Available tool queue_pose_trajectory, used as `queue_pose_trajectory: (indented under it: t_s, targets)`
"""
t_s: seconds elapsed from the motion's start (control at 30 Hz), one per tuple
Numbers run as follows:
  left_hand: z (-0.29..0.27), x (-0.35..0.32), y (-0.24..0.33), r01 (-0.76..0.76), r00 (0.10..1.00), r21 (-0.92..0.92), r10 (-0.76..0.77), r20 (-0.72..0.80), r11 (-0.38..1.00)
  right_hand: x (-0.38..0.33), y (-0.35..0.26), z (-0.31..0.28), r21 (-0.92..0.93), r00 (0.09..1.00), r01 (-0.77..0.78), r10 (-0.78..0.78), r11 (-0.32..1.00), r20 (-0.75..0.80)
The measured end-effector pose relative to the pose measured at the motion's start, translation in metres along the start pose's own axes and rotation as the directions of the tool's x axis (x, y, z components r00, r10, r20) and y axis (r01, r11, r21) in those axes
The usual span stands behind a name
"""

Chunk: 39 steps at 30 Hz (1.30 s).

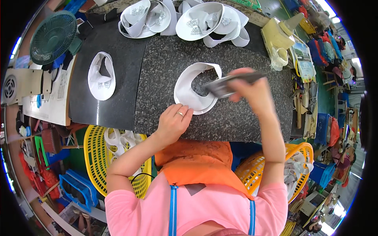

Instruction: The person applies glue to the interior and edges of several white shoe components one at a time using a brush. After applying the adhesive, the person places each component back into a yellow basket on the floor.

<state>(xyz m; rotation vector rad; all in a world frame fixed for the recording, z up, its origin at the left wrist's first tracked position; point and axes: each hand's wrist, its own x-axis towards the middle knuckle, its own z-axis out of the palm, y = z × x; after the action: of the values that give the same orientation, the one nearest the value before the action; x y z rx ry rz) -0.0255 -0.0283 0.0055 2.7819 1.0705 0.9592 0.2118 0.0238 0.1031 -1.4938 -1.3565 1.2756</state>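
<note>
The right hand (251, 87) and the dark tool (220, 88) in it are blurred, so its kind is not clear, while the left forearm (136, 155) hides part of the yellow basket (93, 167) and the upper edge cuts some white pieces (170, 19).

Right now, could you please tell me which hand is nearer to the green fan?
Left. The left hand is at the near edge of the white curved piece, right of the green fan; the right hand, holding a dark tool, is farther right.
</note>
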Motion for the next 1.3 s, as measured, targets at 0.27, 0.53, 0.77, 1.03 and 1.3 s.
queue_pose_trajectory:
  t_s: [0.27,0.53,0.77,1.03,1.3]
  targets:
    - [0.007,-0.002,0.001,0.028,1.0,-0.034,-0.028,-0.003,0.999,0.026,0.03,0.057,-0.486,0.782,0.623,-0.508,0.613,0.363]
    - [0.005,-0.001,-0.001,0.024,1.0,-0.066,-0.025,-0.011,0.998,0.014,-0.002,0.013,-0.417,0.671,0.693,-0.314,0.588,0.672]
    - [-0.002,0.008,0.002,0.062,0.998,-0.032,-0.061,0.032,0.998,0.001,-0.018,0.007,-0.534,0.647,0.761,-0.372,0.367,0.666]
    - [-0.032,0.023,-0.029,0.542,0.777,-0.453,-0.627,-0.051,0.708,-0.037,-0.004,-0.006,0.031,0.925,0.18,-0.159,0.983,-0.346]
    - [-0.025,0.028,-0.044,0.589,0.663,-0.647,-0.747,0.045,0.484,0.02,0.059,0.06,-0.349,0.762,0.635,-0.633,0.689,0.136]
